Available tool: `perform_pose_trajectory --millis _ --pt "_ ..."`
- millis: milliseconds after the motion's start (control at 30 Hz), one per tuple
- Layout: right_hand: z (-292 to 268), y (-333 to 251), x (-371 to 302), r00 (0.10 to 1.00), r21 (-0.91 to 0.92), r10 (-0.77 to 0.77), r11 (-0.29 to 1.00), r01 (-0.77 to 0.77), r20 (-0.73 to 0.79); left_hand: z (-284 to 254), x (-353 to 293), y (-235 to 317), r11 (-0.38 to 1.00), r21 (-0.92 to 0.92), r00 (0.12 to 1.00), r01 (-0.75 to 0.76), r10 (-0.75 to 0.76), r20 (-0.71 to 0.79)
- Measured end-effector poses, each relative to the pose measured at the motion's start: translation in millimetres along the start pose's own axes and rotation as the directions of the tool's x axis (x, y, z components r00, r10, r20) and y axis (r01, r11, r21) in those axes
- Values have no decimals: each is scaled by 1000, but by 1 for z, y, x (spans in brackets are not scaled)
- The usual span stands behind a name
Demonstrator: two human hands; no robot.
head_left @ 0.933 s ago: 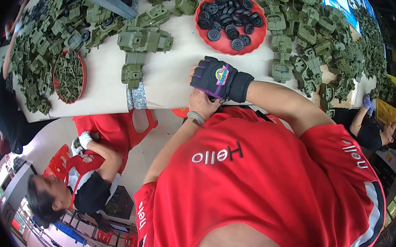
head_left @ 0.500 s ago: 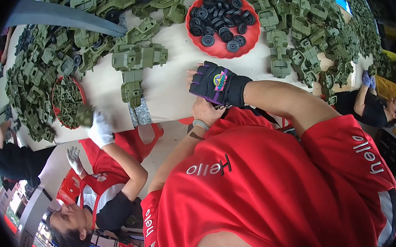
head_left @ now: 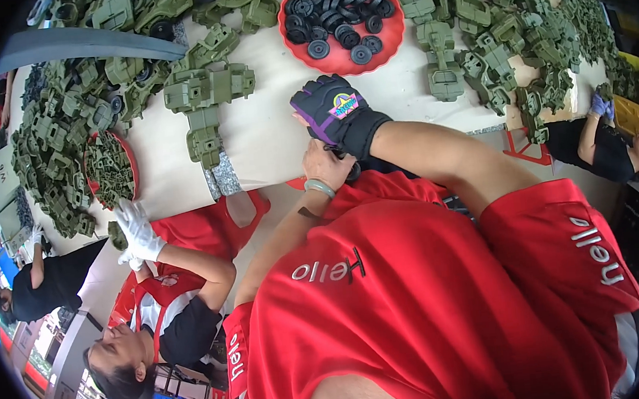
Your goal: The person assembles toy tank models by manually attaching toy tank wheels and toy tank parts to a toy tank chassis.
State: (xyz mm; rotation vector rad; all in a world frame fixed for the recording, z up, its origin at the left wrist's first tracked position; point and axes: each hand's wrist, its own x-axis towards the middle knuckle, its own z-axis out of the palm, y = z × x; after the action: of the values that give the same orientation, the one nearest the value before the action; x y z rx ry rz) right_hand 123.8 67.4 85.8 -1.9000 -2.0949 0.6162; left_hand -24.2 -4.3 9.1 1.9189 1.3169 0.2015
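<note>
The gloved right hand (head_left: 335,111) and bare left hand (head_left: 325,162) are meeting by a partly hidden dark piece (head_left: 353,172) near the table (head_left: 270,154), their grip unclear, seemingly a 2-handed handling step, the next move likely calling for steadiness.

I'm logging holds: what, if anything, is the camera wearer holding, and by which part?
Cannot tell: something dark shows beside the left hand, below the gloved right hand, but any grip on it is hidden.

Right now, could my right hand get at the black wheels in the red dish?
Probably yes: your gloved right hand is just short of the red dish, nothing seems to stand between, and the black wheels lie uncovered. Whether that hand holds something is hidden.
</note>
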Motion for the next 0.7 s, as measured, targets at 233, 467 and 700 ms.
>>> perform_pose_trajectory --millis 233,467,700 --pt "5 35 10 912 590 221 807 27 -345 -15 -2 18 990 -52 991 130 -129 28" --pt "-6 19 11 876 -115 -475 878 465 -85 -13 -1 13 992 10 990 125 -125 61" --pt "-5 18 15 994 -120 -110 987 107 -18 -9 -1 15 996 10 995 94 -94 15"
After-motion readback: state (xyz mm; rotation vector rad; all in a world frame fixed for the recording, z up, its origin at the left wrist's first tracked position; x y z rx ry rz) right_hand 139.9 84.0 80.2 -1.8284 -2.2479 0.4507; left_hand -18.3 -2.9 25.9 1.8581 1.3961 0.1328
